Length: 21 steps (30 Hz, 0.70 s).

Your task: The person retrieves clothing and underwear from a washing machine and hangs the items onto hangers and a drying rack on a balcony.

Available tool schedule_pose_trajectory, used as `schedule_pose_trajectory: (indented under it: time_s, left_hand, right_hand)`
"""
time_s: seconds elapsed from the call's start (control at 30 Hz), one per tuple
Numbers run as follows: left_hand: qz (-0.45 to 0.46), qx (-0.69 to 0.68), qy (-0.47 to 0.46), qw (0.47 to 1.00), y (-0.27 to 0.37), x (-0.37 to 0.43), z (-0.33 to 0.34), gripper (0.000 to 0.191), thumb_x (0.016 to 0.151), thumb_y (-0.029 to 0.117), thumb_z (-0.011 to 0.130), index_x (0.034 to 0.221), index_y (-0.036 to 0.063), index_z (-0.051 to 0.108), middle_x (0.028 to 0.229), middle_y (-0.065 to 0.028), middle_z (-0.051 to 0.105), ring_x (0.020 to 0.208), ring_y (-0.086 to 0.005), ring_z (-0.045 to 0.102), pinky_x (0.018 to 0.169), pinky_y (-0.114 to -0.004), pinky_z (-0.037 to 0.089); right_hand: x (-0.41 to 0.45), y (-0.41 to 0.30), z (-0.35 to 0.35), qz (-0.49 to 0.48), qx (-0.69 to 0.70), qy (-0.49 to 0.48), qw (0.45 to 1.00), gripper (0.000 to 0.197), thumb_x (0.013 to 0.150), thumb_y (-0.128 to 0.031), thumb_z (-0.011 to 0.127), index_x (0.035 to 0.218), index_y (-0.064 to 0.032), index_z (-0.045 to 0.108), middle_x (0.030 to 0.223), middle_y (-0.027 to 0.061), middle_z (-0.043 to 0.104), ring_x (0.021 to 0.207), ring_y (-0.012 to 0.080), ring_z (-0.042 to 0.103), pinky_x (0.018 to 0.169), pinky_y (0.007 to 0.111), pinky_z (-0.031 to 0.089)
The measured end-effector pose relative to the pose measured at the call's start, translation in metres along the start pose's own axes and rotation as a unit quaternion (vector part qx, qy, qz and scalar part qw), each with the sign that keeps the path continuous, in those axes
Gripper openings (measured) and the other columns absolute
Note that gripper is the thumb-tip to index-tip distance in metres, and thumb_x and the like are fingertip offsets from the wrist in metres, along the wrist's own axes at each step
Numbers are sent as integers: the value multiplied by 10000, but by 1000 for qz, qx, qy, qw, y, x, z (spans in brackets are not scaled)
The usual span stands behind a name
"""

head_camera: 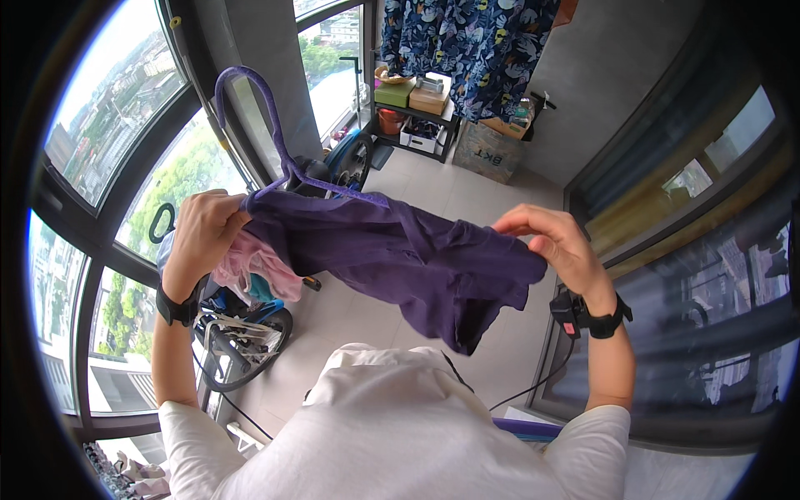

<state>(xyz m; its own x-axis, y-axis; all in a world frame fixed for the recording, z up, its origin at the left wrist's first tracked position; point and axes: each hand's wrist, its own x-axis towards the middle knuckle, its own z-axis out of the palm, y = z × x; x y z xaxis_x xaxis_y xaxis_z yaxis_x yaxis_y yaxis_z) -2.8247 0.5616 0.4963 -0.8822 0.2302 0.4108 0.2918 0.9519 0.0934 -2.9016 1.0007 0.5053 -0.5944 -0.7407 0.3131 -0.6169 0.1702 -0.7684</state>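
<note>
A dark purple garment (400,250) hangs stretched between my two hands, its lower edge loose. A purple clothes hanger (275,137) reaches into its upper left part, with the hook sticking up. My left hand (209,234) grips the garment and hanger at the left end. At the right end, my right hand (550,240) has its fingers apart at the cloth's edge; the thumb touches or nearly touches it, and I cannot tell whether it pinches the fabric. Pink cloth (259,265) shows behind and below the garment's left end.
Windows line the left side. Beneath the pink cloth is a bicycle wheel (275,337). Farther back stand another wheel (359,159), a black shelf (409,147) with boxes, and a large bag (487,150). A patterned curtain (469,56) hangs there. Glass doors (706,300) run along the right.
</note>
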Motion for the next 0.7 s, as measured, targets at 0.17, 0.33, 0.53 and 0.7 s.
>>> schedule_pose_trajectory:
  time_s: [0.17,0.33,0.53,0.7]
  left_hand:
    - [-6,-5,-7,1000,-10,-14,-6,231,802,193,643,679,19,554,561,-131,435,565,-320,473,541,-420,344]
    - [-12,13,-2,1000,-19,-26,-13,240,798,244,657,716,30,587,578,-131,464,580,-321,501,557,-420,379]
    - [2,38,13,999,-42,-35,-15,170,765,255,679,718,102,623,580,-55,545,608,-236,583,535,-386,407]
    - [-25,34,-13,999,-64,-36,-17,230,799,286,664,691,88,616,582,-61,565,620,-243,593,557,-379,422]
  right_hand:
    - [2,-20,18,-32,94,154,983,437,948,-395,548,1036,23,642,855,79,650,772,172,631,732,270,486]
    - [22,-21,24,-26,-59,16,998,350,958,-304,556,864,33,579,720,92,533,622,198,502,588,284,401]
    - [60,-24,54,-38,69,-144,986,352,968,-288,536,812,27,552,739,97,523,654,217,500,611,289,410]
    - [88,-34,72,11,-61,-146,987,413,944,-397,556,964,15,565,821,125,579,733,249,561,652,319,439]
